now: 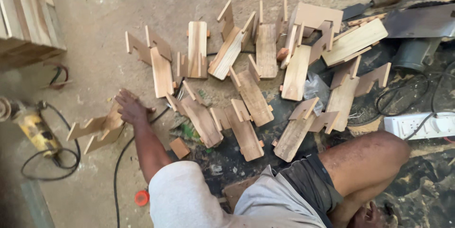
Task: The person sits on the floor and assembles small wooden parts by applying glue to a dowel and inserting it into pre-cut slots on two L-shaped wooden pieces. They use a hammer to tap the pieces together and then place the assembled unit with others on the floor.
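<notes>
Left arm stretched forward and to the left from a grey-sleeved shoulder, elbow nearly straight, forearm angled far-left. Left hand point(130, 107) palm down at the end of it, fingers spread and pressing flat, knuckles up. Right hand point(372, 216) low at the near right edge, tucked beside a bent bare knee, fingers loosely curled, grip hard to make out. Right arm mostly out of view.

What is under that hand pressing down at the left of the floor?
Under the left hand lies a small notched wooden stand on the dusty concrete floor. Its forked side pieces stick out towards the yellow angle grinder. The part beneath the palm is covered.
</notes>
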